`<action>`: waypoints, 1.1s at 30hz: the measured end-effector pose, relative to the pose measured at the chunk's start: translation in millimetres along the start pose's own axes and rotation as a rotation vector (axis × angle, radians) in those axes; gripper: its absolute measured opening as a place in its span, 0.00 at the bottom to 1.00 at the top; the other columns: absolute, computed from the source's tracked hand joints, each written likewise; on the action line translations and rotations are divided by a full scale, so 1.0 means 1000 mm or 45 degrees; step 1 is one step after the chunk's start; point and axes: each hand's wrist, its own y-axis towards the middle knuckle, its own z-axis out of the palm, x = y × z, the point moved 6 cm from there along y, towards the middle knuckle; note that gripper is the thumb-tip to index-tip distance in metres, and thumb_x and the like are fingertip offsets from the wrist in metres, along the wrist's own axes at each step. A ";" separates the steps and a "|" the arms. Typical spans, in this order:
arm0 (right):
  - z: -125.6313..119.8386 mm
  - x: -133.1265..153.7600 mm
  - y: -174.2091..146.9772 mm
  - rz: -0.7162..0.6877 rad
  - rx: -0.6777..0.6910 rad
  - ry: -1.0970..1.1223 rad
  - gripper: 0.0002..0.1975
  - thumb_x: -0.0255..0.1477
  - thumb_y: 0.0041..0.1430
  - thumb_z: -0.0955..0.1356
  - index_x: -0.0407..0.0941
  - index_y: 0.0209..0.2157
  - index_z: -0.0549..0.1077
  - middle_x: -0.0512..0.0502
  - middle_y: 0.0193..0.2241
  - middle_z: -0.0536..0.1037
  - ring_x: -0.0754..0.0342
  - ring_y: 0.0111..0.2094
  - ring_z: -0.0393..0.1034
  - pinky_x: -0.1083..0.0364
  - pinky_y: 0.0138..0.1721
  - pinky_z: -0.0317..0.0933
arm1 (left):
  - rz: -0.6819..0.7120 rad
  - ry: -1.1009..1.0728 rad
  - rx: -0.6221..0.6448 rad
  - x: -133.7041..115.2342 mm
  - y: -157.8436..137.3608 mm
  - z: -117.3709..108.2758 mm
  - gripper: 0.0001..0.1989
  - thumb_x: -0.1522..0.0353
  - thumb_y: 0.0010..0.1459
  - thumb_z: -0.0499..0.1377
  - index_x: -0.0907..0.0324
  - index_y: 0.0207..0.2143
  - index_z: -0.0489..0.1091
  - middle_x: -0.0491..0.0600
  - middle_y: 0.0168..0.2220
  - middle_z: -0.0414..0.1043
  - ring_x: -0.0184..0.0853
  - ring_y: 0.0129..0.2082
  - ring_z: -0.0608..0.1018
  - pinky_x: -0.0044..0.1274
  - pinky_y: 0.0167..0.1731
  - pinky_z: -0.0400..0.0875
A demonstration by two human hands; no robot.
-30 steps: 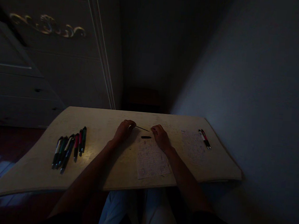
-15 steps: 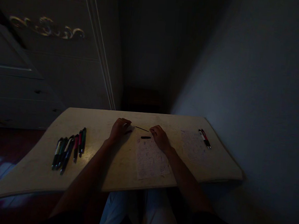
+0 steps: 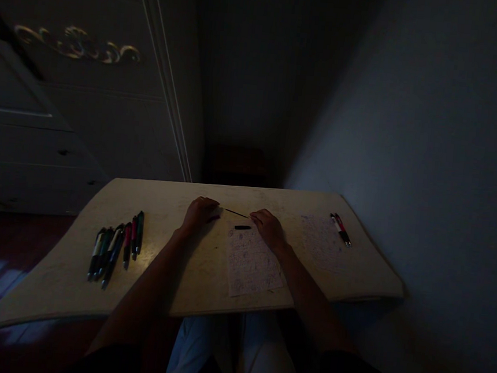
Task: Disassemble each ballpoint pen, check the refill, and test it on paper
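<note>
A thin dark pen refill [image 3: 236, 213] lies in line between my hands, just above the table [image 3: 195, 295] or on it. My right hand [image 3: 268, 229] pinches its right end with thumb and fingertips. The fingers of my left hand [image 3: 198, 214] are drawn together close to the other end; a small gap shows there, and what they grip is unclear. A short dark purplish pen part [image 3: 214, 218] shows under the left fingers, perhaps held. Between the hands, a black pen barrel piece [image 3: 242, 228] rests at the top of a handwritten sheet [image 3: 252, 265].
Several pens [image 3: 115, 247] lie side by side on the left of the table. At the right, two pens [image 3: 340, 229] lie on a second written sheet [image 3: 319, 242]. A pale wall [image 3: 428, 167] borders the right side; a cabinet [image 3: 149, 131] stands behind on the left.
Both hands hold almost the same pose. The right fingers have shifted very slightly at the refill's end, and the view has moved a little.
</note>
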 end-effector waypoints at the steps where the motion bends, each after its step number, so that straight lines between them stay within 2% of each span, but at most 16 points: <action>1: -0.001 -0.001 0.000 0.007 -0.002 -0.011 0.09 0.28 0.66 0.66 0.46 0.41 0.79 0.44 0.40 0.78 0.52 0.40 0.74 0.54 0.45 0.67 | -0.010 -0.004 -0.006 0.000 0.000 0.000 0.13 0.60 0.50 0.64 0.58 0.36 0.79 0.53 0.38 0.80 0.42 0.40 0.78 0.33 0.44 0.72; 8: -0.003 -0.002 -0.002 0.034 -0.015 -0.086 0.10 0.27 0.66 0.66 0.47 0.41 0.80 0.44 0.39 0.79 0.53 0.40 0.75 0.55 0.44 0.67 | -0.029 -0.103 -0.010 0.004 0.006 0.001 0.13 0.62 0.57 0.59 0.58 0.37 0.80 0.53 0.35 0.80 0.41 0.37 0.78 0.32 0.42 0.73; 14: -0.002 -0.005 -0.002 0.047 -0.009 -0.078 0.09 0.28 0.65 0.66 0.48 0.41 0.80 0.44 0.39 0.79 0.53 0.40 0.75 0.55 0.44 0.67 | 0.088 -0.083 0.079 0.005 0.012 0.003 0.16 0.57 0.51 0.65 0.58 0.36 0.79 0.54 0.36 0.80 0.42 0.37 0.78 0.33 0.42 0.72; 22: -0.005 0.000 -0.002 0.020 -0.020 -0.070 0.10 0.28 0.66 0.66 0.47 0.41 0.80 0.44 0.39 0.79 0.52 0.40 0.75 0.55 0.44 0.67 | 0.070 -0.093 0.089 0.002 0.013 0.000 0.14 0.59 0.57 0.59 0.57 0.37 0.80 0.53 0.35 0.79 0.42 0.38 0.77 0.34 0.44 0.72; 33: -0.003 0.001 -0.004 0.045 0.000 -0.084 0.09 0.27 0.65 0.67 0.46 0.42 0.80 0.43 0.39 0.80 0.52 0.40 0.75 0.55 0.44 0.67 | 0.149 -0.059 0.132 -0.007 0.014 0.002 0.12 0.61 0.54 0.61 0.57 0.37 0.80 0.54 0.38 0.78 0.43 0.40 0.77 0.34 0.45 0.71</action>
